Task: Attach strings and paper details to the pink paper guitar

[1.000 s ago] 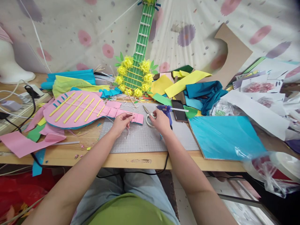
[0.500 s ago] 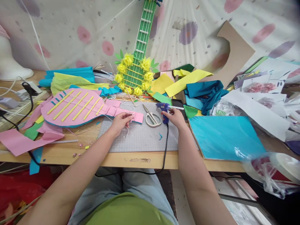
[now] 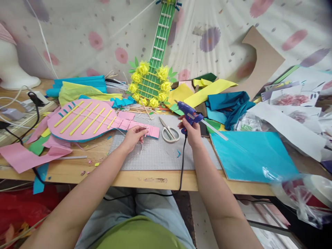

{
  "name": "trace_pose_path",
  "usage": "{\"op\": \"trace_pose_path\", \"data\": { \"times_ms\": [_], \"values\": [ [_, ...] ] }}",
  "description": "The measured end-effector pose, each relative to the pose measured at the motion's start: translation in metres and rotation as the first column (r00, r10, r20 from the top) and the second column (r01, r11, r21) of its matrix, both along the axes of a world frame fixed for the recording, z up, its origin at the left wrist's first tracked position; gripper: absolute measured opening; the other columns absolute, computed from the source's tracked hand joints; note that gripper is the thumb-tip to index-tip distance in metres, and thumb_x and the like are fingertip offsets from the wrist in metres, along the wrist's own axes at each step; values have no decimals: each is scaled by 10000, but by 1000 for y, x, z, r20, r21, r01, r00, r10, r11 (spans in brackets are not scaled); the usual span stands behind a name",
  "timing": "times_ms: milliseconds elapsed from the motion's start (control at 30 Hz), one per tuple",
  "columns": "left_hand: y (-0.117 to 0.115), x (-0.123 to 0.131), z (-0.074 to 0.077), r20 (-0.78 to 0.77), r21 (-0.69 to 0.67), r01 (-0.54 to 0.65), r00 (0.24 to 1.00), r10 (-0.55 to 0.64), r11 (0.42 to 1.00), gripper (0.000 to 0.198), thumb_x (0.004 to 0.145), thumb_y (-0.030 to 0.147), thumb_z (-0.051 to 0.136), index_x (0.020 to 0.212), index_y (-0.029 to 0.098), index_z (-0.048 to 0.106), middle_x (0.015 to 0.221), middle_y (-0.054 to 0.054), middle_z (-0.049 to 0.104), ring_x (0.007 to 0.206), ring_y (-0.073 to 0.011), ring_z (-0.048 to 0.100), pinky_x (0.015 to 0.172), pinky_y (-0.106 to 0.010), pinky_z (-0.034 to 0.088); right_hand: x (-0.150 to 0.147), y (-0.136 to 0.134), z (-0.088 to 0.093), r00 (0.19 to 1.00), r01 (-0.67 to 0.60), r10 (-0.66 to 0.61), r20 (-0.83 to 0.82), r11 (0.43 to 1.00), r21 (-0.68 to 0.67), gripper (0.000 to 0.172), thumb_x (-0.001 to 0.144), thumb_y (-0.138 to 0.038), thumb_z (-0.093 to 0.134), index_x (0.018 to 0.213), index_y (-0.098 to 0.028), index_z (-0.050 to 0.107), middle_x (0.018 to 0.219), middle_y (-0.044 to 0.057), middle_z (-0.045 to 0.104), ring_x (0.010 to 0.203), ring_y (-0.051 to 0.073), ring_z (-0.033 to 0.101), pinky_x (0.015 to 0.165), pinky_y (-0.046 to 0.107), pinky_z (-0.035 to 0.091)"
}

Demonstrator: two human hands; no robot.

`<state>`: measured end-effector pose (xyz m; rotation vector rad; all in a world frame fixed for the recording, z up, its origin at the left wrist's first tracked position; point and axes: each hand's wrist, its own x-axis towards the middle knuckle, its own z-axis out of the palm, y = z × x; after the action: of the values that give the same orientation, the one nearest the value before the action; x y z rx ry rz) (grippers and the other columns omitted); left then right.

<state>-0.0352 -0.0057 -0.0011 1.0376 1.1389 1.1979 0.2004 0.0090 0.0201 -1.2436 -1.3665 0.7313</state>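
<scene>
A pink paper-covered instrument shape (image 3: 80, 119) with yellow strips lies on its back at the left, its neck reaching over the grey cutting mat (image 3: 155, 155). Near the neck's end, my left hand (image 3: 135, 136) pinches a thin white string (image 3: 141, 148) against the pink surface. My right hand (image 3: 191, 131) grips a blue hot glue gun (image 3: 190, 113), raised above the mat, nozzle pointing up and left. A clear glue stick (image 3: 215, 129) juts from its rear. Between the hands rest scissors (image 3: 169, 131) with pale handles.
Behind stands a green paper instrument (image 3: 147, 84) with yellow flowers. A blue sheet-covered board (image 3: 251, 154) lies at the right, with yellow paper (image 3: 211, 92) and crumpled blue paper (image 3: 229, 105) behind. The glue gun's black cord (image 3: 182, 166) hangs over the table edge.
My right hand has lifted the glue gun off the mat and turned its nozzle up and left. My left hand stays pinched on the string at the neck.
</scene>
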Motion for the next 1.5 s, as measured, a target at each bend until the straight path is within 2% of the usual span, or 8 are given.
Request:
{"op": "trace_pose_path", "data": {
  "times_ms": [33, 100, 200, 367, 733, 1033, 1333, 1500],
  "values": [
    [0, 0, 1, -4, 4, -12, 1000, 12, 1000, 312, 540, 306, 750, 755, 119, 623, 461, 57, 483, 358, -47, 389, 329, -183, 362, -4, -4, 2, 993, -114, 115, 11, 992, -56, 445, 739, -583, 470, 855, -170, 586, 646, 17, 577, 556, 111, 512, 545, 245, 407],
    [0, 0, 3, -9, 19, -53, 999, 53, 998, 295, 534, 298, 752, 724, 124, 606, 442, 60, 478, 348, -53, 392, 325, -186, 362, -12, -12, 4, 960, -263, 276, 52, 949, -174, 441, 700, -603, 520, 718, -167, 589, 507, -21, 484, 455, 86, 420, 479, 239, 354],
    [0, 0, 5, -17, 37, -94, 995, 95, 995, 276, 552, 310, 737, 699, 136, 581, 420, 66, 469, 325, -60, 388, 319, -197, 370, -24, -17, 2, 932, -331, 358, 63, 908, -258, 450, 630, -621, 584, 643, -171, 565, 473, -40, 443, 433, 70, 370, 459, 237, 331],
    [-1, -1, 6, -32, 32, -68, 997, 69, 997, 273, 566, 318, 729, 701, 137, 576, 414, 67, 468, 324, -59, 399, 319, -192, 378, -32, -15, -4, 943, -308, 330, 39, 913, -266, 461, 590, -617, 620, 705, -174, 572, 501, -44, 454, 476, 80, 410, 482, 236, 352],
    [0, -1, 3, -33, 24, -43, 998, 44, 999, 292, 562, 343, 729, 713, 130, 600, 438, 55, 485, 339, -61, 416, 333, -197, 388, -29, -12, -15, 934, -321, 348, 83, 918, -232, 412, 647, -573, 609, 724, -170, 570, 559, -28, 499, 489, 73, 418, 477, 220, 345],
    [-1, 0, 4, -29, 16, -29, 999, 29, 999, 303, 549, 352, 735, 702, 132, 592, 432, 57, 480, 339, -59, 409, 337, -204, 396, -30, -13, -12, 929, -317, 350, 117, 919, -237, 394, 669, -557, 597, 693, -166, 567, 571, -28, 490, 506, 72, 416, 510, 222, 348],
    [0, -1, 4, -38, 21, -30, 999, 31, 999, 330, 545, 359, 726, 729, 120, 594, 443, 64, 478, 353, -51, 409, 337, -190, 398, -29, -13, -11, 929, -324, 356, 100, 913, -246, 418, 652, -559, 613, 758, -155, 587, 577, -25, 505, 511, 74, 418, 514, 223, 352],
    [0, -1, 3, -38, 14, -27, 999, 27, 1000, 341, 543, 371, 723, 736, 121, 594, 445, 65, 479, 344, -52, 413, 336, -192, 400, -28, -12, -10, 927, -324, 358, 113, 914, -244, 402, 661, -552, 607, 716, -155, 580, 575, -20, 509, 503, 69, 409, 507, 223, 347]
  ]
}}
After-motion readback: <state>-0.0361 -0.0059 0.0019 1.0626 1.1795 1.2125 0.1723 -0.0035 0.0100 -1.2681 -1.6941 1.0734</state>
